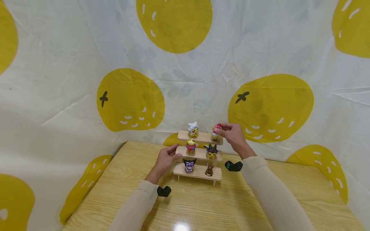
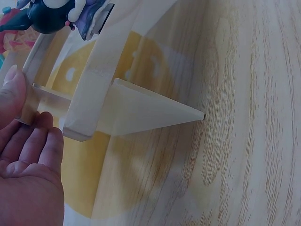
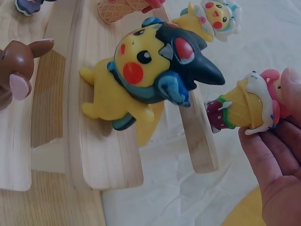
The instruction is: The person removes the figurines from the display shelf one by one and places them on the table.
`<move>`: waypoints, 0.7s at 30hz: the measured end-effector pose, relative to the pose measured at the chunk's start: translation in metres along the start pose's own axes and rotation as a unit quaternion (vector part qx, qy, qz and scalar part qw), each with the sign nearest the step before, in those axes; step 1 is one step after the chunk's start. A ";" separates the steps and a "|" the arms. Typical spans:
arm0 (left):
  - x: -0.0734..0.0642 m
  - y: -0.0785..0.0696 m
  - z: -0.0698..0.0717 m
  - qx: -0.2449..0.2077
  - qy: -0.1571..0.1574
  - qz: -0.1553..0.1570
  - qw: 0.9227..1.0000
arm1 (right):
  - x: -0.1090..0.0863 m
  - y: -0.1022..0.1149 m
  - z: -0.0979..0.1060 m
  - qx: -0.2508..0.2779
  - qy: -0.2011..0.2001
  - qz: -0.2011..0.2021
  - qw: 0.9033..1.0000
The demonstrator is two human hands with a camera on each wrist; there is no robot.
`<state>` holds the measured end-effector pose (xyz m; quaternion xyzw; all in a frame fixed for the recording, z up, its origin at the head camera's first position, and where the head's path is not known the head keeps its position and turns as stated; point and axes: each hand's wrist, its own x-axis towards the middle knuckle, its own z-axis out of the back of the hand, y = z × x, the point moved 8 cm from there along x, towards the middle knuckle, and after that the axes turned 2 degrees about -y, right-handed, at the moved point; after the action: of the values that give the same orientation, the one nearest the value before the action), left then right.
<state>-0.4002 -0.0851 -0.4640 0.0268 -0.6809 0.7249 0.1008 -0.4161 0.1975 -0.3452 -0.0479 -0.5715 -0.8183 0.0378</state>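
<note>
A three-tier wooden display stand [image 1: 200,153] stands on the table, with small figurines on its steps. At the right end of the top step, my right hand [image 1: 234,136] grips an ice-cream-cone figurine [image 3: 249,106] by its pink-and-white top, its dark red base at the step. My left hand [image 1: 166,159] holds the left end of the middle step, the thumb [image 2: 11,96] against its edge and the fingers below. A white-hatted yellow figurine [image 1: 193,129] shares the top step. The middle step bears a red figurine [image 1: 190,146] and a yellow figurine with a dark hood [image 3: 136,70].
On the lowest step sit a black-and-purple figurine [image 1: 189,166] and a brown long-eared figurine [image 1: 209,170]. The stand rests on a wood-grain table [image 1: 202,205]. A white cloth [image 1: 196,77] with yellow fruit prints hangs close behind it. Dark devices [image 1: 233,166] are at both wrists.
</note>
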 end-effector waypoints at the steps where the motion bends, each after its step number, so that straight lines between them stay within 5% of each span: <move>1: 0.000 0.000 0.000 -0.002 -0.001 0.003 1.000 | 0.000 -0.001 0.001 0.002 0.001 -0.001 1.000; 21: 0.002 0.003 0.000 0.002 -0.009 0.021 1.000 | -0.007 -0.001 0.025 -0.037 0.000 0.007 0.999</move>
<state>-0.4023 -0.0853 -0.4667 0.0192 -0.6807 0.7279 0.0799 -0.4087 0.2216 -0.3378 -0.0533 -0.5409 -0.8384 0.0418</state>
